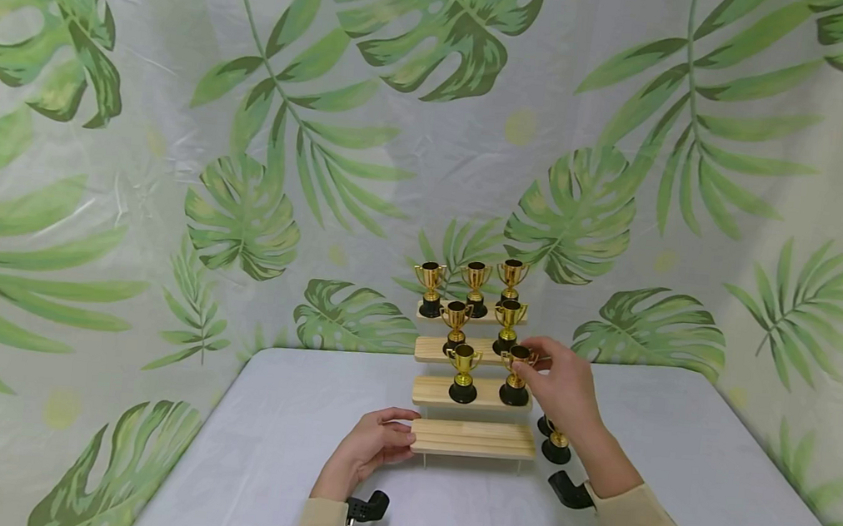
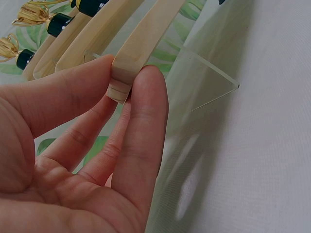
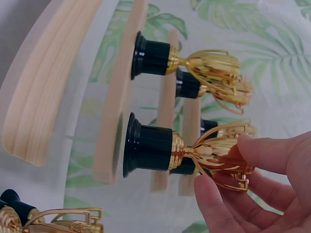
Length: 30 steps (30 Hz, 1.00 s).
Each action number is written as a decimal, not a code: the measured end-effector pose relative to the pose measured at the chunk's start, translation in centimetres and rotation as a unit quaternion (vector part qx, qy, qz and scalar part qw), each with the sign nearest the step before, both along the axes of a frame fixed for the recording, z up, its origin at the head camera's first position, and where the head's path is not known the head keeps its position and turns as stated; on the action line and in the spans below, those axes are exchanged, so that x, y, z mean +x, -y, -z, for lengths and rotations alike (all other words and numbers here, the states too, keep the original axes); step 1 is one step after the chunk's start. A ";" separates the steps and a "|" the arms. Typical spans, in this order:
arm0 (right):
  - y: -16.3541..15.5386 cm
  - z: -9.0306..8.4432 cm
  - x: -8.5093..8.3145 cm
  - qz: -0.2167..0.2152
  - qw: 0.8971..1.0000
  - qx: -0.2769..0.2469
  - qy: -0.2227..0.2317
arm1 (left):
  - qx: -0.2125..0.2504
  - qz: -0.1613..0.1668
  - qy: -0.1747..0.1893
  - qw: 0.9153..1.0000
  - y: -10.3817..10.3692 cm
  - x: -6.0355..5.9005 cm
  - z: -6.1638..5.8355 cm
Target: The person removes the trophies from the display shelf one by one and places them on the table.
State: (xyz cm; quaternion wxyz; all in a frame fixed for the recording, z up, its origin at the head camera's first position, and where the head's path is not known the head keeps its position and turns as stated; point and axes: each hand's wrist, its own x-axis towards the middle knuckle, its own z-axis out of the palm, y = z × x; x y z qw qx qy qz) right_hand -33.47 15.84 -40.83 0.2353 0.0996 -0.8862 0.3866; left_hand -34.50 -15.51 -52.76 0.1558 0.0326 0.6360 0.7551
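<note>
My right hand (image 1: pixel 565 384) pinches the cup of a small gold trophy (image 1: pixel 514 392) with a black base, at the right end of the second-lowest board (image 1: pixel 425 390) of a wooden tiered stand. In the right wrist view, the base of that trophy (image 3: pixel 150 148) is at the board's surface; whether it bears fully on it I cannot tell. Another trophy (image 1: pixel 463 375) stands to its left on the same board. With thumb and fingers, my left hand (image 1: pixel 373 447) grips the left end of the lowest board (image 1: pixel 474 440); the left wrist view shows this board end (image 2: pixel 127 65) between them.
Higher up, two trophies stand on one board (image 1: pixel 432 347) and three on the top board (image 1: pixel 452 315). More trophies, including one near the right forearm (image 1: pixel 556 450), are on the white table (image 1: pixel 280 418) right of the stand. Leaf-patterned cloth (image 1: pixel 414 170) hangs behind.
</note>
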 end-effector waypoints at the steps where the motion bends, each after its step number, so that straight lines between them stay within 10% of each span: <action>1: 0.0 -0.1 0.1 0.000 1.000 0.000 0.001 | 0.000 0.000 0.000 1.000 0.0 0.0 0.0; 30: -1.3 -1.9 1.9 0.014 1.000 -0.002 -0.010 | -0.003 -0.001 0.001 1.000 -0.1 0.1 -0.1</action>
